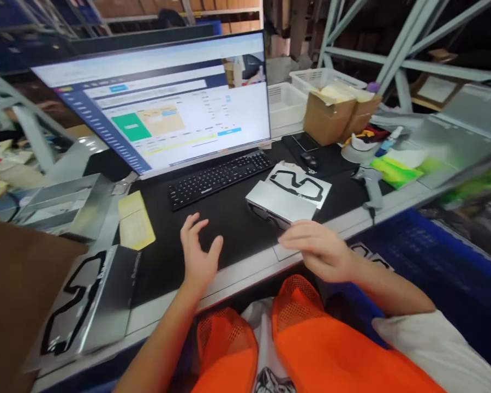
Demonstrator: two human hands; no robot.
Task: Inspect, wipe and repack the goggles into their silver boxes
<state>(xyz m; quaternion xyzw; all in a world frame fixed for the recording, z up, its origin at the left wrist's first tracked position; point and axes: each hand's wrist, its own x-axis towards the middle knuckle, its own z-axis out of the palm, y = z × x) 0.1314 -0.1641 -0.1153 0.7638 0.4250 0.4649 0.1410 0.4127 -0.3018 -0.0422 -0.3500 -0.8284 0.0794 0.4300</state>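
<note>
My left hand (pixel 198 254) hovers above the black desk mat (pixel 159 267), its fingers and thumb apart with nothing between them. My right hand (pixel 319 251) is at the desk's front edge with its fingers stretched out, and I see nothing in it. Just beyond its fingertips lies a flat silvery-white box (pixel 284 201), so close that I cannot tell whether they touch. Behind and partly under that box is a white piece printed with a thick black outline (pixel 297 185). A black keyboard (pixel 221 179) lies beyond my left hand.
A large monitor (pixel 196 120) stands behind the keyboard. At left are a yellow pad (pixel 136 221), a plastic-wrapped box (pixel 106 311) and a brown carton (pixel 20 295). To the right are a mouse (pixel 310 160), a scanner (pixel 371 188), cardboard boxes (pixel 329 117) and a blue bin (pixel 433 273).
</note>
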